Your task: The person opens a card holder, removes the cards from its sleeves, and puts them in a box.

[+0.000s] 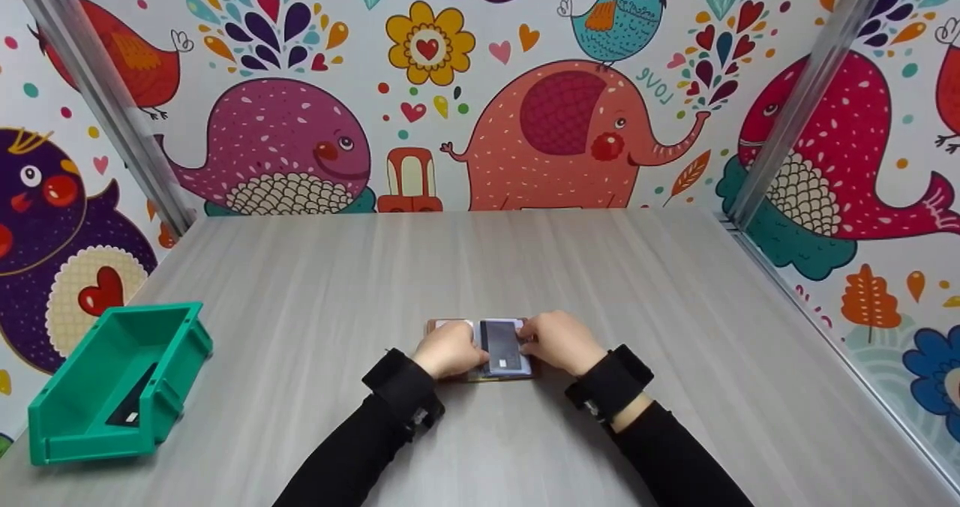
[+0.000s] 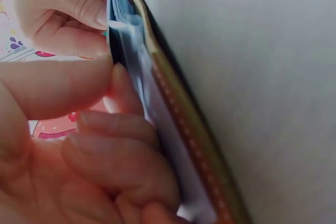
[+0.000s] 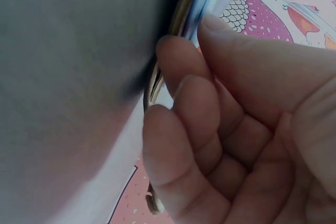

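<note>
A brown card holder with stitched edges and clear plastic sleeves lies spread on the table in front of me. On its right side a dark card with a small pale square lies at the sleeves; whether it is fully inside one is hard to tell. My left hand pinches the dark card's left edge between thumb and index finger, the other fingers curled against the sleeves. My right hand grips the holder's right edge, thumb on the sleeves and fingers at the cover.
At the left of the table stands a green open-fronted bin with a black card inside. Metal posts and a patterned wall bound the back and sides.
</note>
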The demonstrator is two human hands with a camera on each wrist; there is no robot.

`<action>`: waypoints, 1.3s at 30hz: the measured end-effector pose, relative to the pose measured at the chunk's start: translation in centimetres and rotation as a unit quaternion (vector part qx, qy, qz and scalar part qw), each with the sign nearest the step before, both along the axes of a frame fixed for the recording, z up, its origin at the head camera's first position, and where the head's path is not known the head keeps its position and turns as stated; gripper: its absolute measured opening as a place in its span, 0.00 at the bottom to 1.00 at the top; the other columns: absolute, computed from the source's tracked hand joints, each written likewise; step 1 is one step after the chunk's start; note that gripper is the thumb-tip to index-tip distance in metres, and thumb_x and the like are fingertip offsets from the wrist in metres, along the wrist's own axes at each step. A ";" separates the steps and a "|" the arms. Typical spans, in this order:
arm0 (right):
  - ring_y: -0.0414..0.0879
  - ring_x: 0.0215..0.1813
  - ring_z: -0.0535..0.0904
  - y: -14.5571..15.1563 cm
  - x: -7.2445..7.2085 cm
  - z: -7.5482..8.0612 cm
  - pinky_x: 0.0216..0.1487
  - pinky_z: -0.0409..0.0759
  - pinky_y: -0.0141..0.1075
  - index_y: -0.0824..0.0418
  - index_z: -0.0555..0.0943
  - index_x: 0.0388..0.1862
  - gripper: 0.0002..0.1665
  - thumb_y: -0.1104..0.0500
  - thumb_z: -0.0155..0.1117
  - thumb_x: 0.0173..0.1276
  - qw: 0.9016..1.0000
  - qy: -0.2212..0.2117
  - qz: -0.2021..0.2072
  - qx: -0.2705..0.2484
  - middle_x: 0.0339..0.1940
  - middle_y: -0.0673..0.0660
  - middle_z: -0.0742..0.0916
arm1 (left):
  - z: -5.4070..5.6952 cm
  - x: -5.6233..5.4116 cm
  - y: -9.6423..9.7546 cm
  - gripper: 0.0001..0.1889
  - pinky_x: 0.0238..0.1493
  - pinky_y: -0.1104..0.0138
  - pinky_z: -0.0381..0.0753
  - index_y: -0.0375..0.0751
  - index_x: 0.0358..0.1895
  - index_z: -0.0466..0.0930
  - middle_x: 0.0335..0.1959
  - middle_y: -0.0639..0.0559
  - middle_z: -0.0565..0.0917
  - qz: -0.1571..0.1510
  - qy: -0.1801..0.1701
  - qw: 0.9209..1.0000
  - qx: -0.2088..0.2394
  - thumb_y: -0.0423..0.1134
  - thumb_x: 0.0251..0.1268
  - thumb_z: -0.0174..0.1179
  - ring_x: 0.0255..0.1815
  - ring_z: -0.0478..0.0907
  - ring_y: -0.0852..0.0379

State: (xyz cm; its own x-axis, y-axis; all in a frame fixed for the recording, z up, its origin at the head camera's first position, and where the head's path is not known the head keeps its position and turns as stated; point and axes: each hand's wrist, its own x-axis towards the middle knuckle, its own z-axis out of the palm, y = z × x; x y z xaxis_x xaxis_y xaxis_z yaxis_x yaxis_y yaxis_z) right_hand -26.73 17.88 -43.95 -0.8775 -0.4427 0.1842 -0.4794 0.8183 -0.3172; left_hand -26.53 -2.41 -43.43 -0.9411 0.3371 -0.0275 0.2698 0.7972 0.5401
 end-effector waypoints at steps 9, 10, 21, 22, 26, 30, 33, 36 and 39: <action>0.48 0.28 0.78 0.0 -0.1 0.0 0.33 0.78 0.45 0.59 0.88 0.31 0.04 0.63 0.75 0.55 1.000 -0.005 -0.001 0.002 0.29 0.56 0.87 | 0.0 0.0 0.0 0.14 0.48 0.53 0.72 0.44 0.21 0.71 0.21 0.54 0.74 0.006 -0.001 1.000 -0.002 0.40 0.52 0.69 0.26 0.71 0.54; 0.48 0.28 0.78 0.0 -0.1 0.0 0.33 0.78 0.45 0.59 0.88 0.31 0.04 0.63 0.75 0.55 1.000 -0.005 -0.002 0.001 0.29 0.56 0.87 | 0.0 0.0 0.0 0.15 0.45 0.54 0.73 0.44 0.21 0.71 0.21 0.54 0.74 0.006 -0.001 1.000 -0.002 0.40 0.52 0.69 0.26 0.71 0.54; 0.48 0.27 0.77 0.0 0.0 0.1 0.32 0.77 0.45 0.58 0.87 0.30 0.05 0.62 0.76 0.54 1.000 0.004 -0.003 0.004 0.28 0.55 0.86 | 0.1 -0.2 -0.6 0.10 0.41 0.59 0.74 0.40 0.22 0.76 0.22 0.53 0.77 0.000 -0.020 0.999 0.027 0.37 0.49 0.70 0.27 0.72 0.55; 0.48 0.27 0.77 0.0 0.0 0.0 0.32 0.77 0.45 0.58 0.87 0.30 0.05 0.63 0.76 0.55 1.000 0.006 -0.001 0.005 0.27 0.54 0.86 | 0.1 -0.2 -0.7 0.09 0.41 0.59 0.74 0.40 0.23 0.77 0.22 0.53 0.77 -0.001 -0.021 0.999 0.033 0.37 0.49 0.70 0.27 0.72 0.55; 0.48 0.27 0.76 0.0 0.0 0.1 0.32 0.77 0.45 0.59 0.87 0.30 0.05 0.63 0.76 0.55 1.000 0.005 0.002 0.002 0.27 0.54 0.86 | 0.1 -0.4 -1.3 0.09 0.34 0.63 0.73 0.38 0.24 0.78 0.21 0.53 0.76 0.001 -0.044 0.997 0.065 0.35 0.48 0.70 0.26 0.71 0.56; 0.46 0.26 0.74 0.0 0.0 0.1 0.31 0.76 0.44 0.58 0.86 0.28 0.05 0.63 0.76 0.55 1.000 0.000 -0.003 0.001 0.26 0.53 0.85 | 0.0 -0.5 -2.0 0.14 0.24 0.69 0.68 0.41 0.18 0.72 0.18 0.54 0.73 0.011 -0.074 0.993 0.086 0.34 0.49 0.69 0.20 0.68 0.58; 0.46 0.26 0.74 0.0 0.0 0.1 0.31 0.76 0.44 0.58 0.86 0.28 0.05 0.63 0.76 0.55 1.000 0.000 -0.005 0.002 0.26 0.52 0.84 | -0.2 -0.5 -2.4 0.16 0.19 0.71 0.65 0.43 0.16 0.69 0.16 0.55 0.71 0.017 -0.089 0.990 0.105 0.33 0.50 0.69 0.17 0.66 0.60; 0.46 0.26 0.74 0.0 0.0 0.1 0.31 0.76 0.45 0.58 0.87 0.29 0.04 0.63 0.76 0.55 1.000 0.003 -0.003 0.002 0.26 0.53 0.85 | -0.3 -0.5 -2.7 0.16 0.18 0.72 0.64 0.44 0.15 0.68 0.14 0.56 0.70 0.020 -0.100 0.987 0.126 0.32 0.50 0.68 0.16 0.65 0.61; 0.46 0.26 0.74 0.0 0.1 0.0 0.30 0.76 0.44 0.58 0.86 0.27 0.05 0.63 0.76 0.55 1.000 0.005 -0.001 0.004 0.26 0.52 0.84 | -0.5 -0.6 -3.1 0.16 0.17 0.72 0.64 0.44 0.16 0.69 0.15 0.56 0.71 0.021 -0.110 0.983 0.145 0.32 0.50 0.67 0.15 0.66 0.62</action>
